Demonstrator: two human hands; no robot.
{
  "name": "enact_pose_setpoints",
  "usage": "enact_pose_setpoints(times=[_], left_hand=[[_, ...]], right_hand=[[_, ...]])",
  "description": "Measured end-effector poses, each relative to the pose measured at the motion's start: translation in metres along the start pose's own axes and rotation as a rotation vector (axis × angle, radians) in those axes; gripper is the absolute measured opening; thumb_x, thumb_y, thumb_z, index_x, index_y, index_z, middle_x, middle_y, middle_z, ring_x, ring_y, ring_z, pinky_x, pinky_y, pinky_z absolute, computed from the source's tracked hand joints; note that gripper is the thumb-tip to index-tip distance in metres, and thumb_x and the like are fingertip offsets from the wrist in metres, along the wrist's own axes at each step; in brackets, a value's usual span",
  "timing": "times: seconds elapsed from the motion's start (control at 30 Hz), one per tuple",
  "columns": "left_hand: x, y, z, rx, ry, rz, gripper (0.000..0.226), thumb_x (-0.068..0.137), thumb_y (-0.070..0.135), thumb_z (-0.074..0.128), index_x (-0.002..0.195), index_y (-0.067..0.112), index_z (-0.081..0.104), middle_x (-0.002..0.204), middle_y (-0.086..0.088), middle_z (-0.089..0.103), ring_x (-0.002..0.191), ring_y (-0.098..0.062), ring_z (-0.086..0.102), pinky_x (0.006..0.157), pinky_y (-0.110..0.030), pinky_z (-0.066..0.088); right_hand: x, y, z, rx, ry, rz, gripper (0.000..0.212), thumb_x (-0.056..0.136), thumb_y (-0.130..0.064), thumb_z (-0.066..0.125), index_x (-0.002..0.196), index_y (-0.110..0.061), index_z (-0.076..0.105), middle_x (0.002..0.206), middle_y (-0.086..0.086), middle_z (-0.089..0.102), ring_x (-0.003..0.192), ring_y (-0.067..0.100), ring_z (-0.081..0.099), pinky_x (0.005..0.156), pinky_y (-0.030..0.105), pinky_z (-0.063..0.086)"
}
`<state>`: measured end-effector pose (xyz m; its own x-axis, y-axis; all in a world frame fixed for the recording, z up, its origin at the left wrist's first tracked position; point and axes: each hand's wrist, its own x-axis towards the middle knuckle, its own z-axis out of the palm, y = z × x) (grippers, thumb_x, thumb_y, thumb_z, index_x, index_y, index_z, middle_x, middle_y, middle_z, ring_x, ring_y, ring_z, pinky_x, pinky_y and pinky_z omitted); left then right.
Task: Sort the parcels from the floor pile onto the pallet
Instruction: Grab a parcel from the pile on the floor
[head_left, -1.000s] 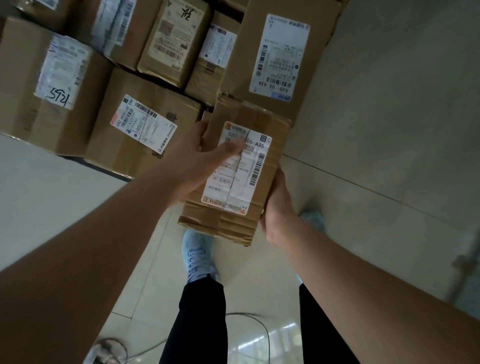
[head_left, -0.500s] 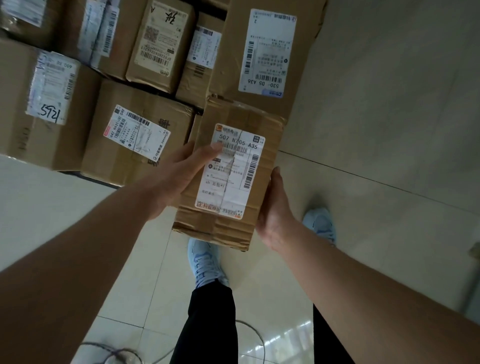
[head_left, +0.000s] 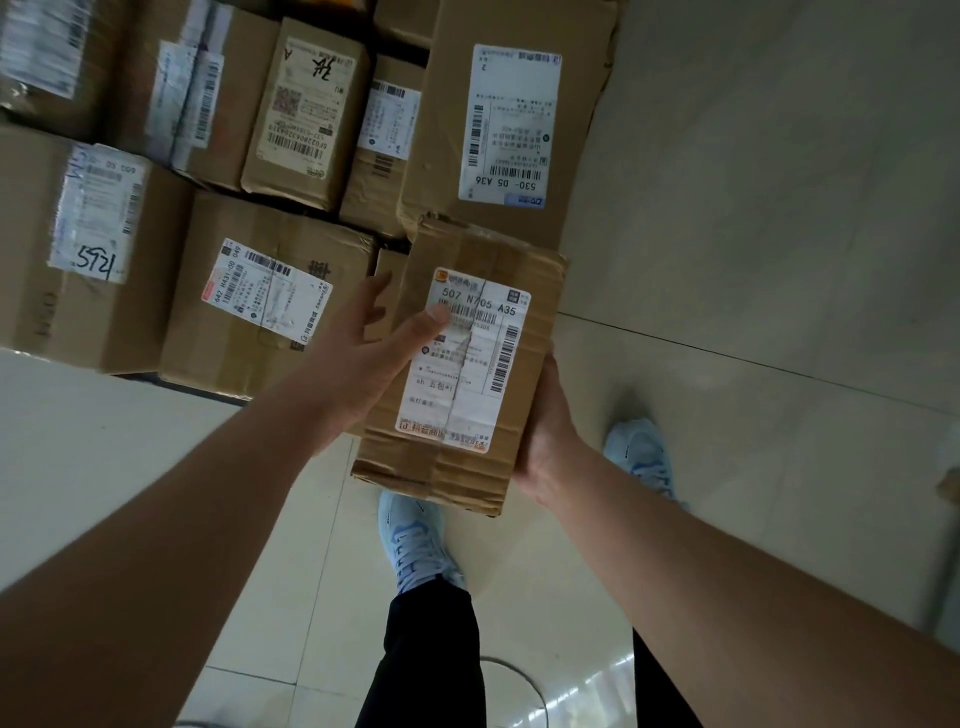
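Observation:
A small brown cardboard parcel with a white label reading 507 N705 A35 is held in the air in front of me. My right hand grips its right side and underside. My left hand lies against its left side, thumb pressed on the label, fingers spread. Beyond it sits a stack of cardboard parcels, several with white labels, among them a tall box marked 530 D5 A36. A dark edge of the pallet shows under the front boxes.
Pale tiled floor stretches to the right of the stack and below me. My feet in light blue shoes stand under the held parcel. A thin cable lies on the tiles near the bottom.
The parcel stays in both hands. My left fingers have spread apart, with the thumb still on the label. My feet have shifted a little closer to the stack.

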<state>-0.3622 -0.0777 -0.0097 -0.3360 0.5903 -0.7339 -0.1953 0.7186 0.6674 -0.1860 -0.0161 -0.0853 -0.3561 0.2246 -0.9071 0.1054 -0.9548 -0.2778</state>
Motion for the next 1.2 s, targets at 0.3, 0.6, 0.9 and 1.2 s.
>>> enact_pose_setpoints(times=[0.3, 0.6, 0.9, 1.2], left_hand=[[-0.013, 0.026, -0.020, 0.411, 0.256, 0.214, 0.098, 0.072, 0.084, 0.060, 0.155, 0.056, 0.018, 0.164, 0.005, 0.033, 0.147, -0.021, 0.036, 0.113, -0.061, 0.038], [-0.080, -0.006, -0.019, 0.533, 0.321, 0.276, 0.099, 0.078, 0.074, 0.069, 0.157, 0.060, 0.011, 0.166, 0.001, 0.022, 0.149, -0.027, 0.032, 0.106, -0.056, 0.044], [-0.083, -0.048, 0.012, 0.546, 0.250, 0.224, 0.101, 0.088, 0.041, 0.077, 0.155, 0.064, 0.005, 0.164, 0.003, 0.017, 0.145, -0.022, 0.031, 0.105, -0.044, 0.048], [-0.045, 0.008, 0.023, 0.654, 0.261, 0.300, 0.099, 0.074, 0.047, 0.085, 0.154, 0.055, 0.027, 0.166, 0.001, 0.017, 0.143, -0.032, 0.039, 0.099, -0.053, 0.052]], right_hand=[[-0.016, -0.040, 0.003, -0.255, 0.248, -0.310, 0.049, 0.106, -0.061, 0.032, 0.092, -0.047, 0.076, 0.085, -0.024, 0.076, 0.073, -0.010, 0.070, 0.068, 0.027, 0.050], [-0.043, -0.069, 0.003, -0.704, 0.100, -0.775, 0.088, 0.087, -0.074, 0.061, 0.162, -0.045, 0.025, 0.170, -0.010, 0.025, 0.157, 0.013, 0.026, 0.124, 0.051, 0.035], [-0.030, -0.059, 0.003, -0.770, 0.021, -0.843, 0.099, 0.079, -0.051, 0.083, 0.161, -0.043, 0.027, 0.162, -0.007, 0.031, 0.149, 0.020, 0.041, 0.113, 0.052, 0.048], [-0.025, -0.088, -0.009, -0.642, 0.113, -0.824, 0.073, 0.088, -0.066, 0.061, 0.155, -0.046, 0.038, 0.153, -0.025, 0.038, 0.145, -0.003, 0.037, 0.113, 0.018, 0.037]])
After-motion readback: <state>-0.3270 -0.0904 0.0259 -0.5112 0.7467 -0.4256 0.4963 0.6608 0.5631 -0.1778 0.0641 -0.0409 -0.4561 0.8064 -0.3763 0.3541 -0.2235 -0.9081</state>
